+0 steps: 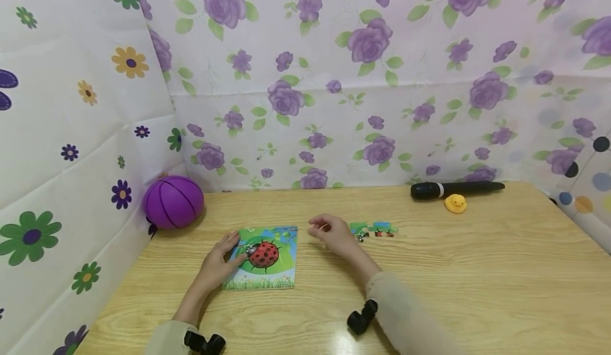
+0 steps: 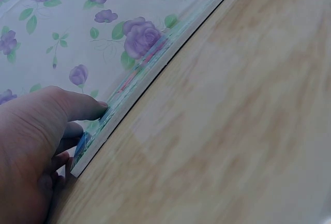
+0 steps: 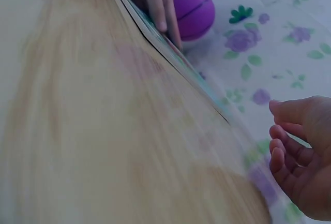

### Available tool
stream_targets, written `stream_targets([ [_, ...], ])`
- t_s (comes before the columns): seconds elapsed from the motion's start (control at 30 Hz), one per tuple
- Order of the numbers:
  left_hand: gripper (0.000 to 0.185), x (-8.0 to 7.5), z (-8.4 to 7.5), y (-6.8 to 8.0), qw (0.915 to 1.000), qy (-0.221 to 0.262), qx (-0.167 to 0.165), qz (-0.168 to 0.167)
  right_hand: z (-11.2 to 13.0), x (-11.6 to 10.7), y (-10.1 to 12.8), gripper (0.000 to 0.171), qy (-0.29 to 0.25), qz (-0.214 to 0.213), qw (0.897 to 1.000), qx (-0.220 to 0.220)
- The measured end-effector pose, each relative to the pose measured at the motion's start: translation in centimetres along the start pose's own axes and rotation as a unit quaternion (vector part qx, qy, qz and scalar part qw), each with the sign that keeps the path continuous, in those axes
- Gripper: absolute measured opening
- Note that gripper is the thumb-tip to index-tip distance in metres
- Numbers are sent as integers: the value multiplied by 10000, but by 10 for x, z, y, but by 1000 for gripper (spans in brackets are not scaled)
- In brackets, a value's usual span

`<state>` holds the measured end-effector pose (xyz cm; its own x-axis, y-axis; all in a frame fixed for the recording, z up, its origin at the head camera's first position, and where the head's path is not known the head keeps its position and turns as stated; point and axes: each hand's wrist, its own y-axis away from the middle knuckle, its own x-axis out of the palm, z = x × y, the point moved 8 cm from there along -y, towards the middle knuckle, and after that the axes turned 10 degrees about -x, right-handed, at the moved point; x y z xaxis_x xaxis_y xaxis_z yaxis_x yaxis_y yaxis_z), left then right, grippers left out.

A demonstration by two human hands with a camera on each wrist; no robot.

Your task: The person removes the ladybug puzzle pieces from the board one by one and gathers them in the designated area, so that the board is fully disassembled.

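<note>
A ladybug picture puzzle board (image 1: 267,259) lies flat on the wooden table (image 1: 477,280). My left hand (image 1: 231,249) rests on the board's left edge, fingers straight on the picture beside the ladybug. In the left wrist view the left hand (image 2: 46,141) presses its thumb on the board's edge (image 2: 155,69). My right hand (image 1: 324,230) hovers just right of the board with fingers loosely curled; the right wrist view shows this hand (image 3: 302,157) holding nothing. A few loose puzzle pieces (image 1: 374,230) lie just right of the right hand.
A purple ball (image 1: 173,201) sits at the back left against the flowered wall. A black microphone (image 1: 455,189) and a small yellow duck (image 1: 455,203) lie at the back right. Flower-patterned sheets wall in the table on three sides.
</note>
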<state>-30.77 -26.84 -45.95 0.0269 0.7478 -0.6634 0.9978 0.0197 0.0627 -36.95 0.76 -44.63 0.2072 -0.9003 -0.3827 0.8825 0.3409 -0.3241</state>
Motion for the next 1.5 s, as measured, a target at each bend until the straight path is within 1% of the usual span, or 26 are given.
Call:
stream_targets([
  [0.07, 65, 1, 0, 0, 10000, 24, -14, 5, 1, 18, -5, 24, -71, 114, 9999, 6],
  [0.13, 65, 2, 0, 0, 10000, 25, -50, 0, 2, 32, -9, 23, 41, 213, 9998, -38],
  [0.2, 65, 2, 0, 0, 10000, 11, -60, -12, 3, 42, -12, 23, 317, 302, 9990, -38],
  [0.27, 65, 3, 0, -1, 10000, 2, -67, -8, 3, 48, -14, 24, 725, 374, 9967, -32],
  [0.33, 65, 3, 0, -1, 10000, -19, -66, -6, 5, 51, -16, 25, 1105, 427, 9930, -5],
  [0.43, 65, 1, 0, -1, 10000, -67, -61, -20, 8, 52, -17, 27, 1352, 506, 9895, 19],
  [0.7, 65, -3, 2, -2, 9998, -130, -96, -69, 17, 55, -18, 33, 1359, 870, 9869, 87],
  [0.87, 65, -2, 3, -3, 9999, -71, -99, -54, 15, 57, -18, 34, 1488, 949, 9842, 116],
  [1.0, 64, -1, 2, -3, 9999, -34, -89, -45, 14, 57, -16, 36, 1584, 1015, 9818, 255],
  [1.1, 64, 0, 2, -3, 9999, 9, -105, -21, 14, 58, -16, 38, 1522, 1042, 9825, 266],
  [1.27, 64, 1, 4, -2, 9998, 78, -169, 17, 10, 58, -15, 38, 1093, 1047, 9884, 99],
  [1.37, 65, 0, 5, -2, 9998, 87, -177, 24, 6, 58, -15, 37, 680, 979, 9929, 52],
  [1.5, 65, 0, 4, -2, 9998, 75, -183, 50, 1, 54, -16, 29, -1, 720, 9974, 99],
])
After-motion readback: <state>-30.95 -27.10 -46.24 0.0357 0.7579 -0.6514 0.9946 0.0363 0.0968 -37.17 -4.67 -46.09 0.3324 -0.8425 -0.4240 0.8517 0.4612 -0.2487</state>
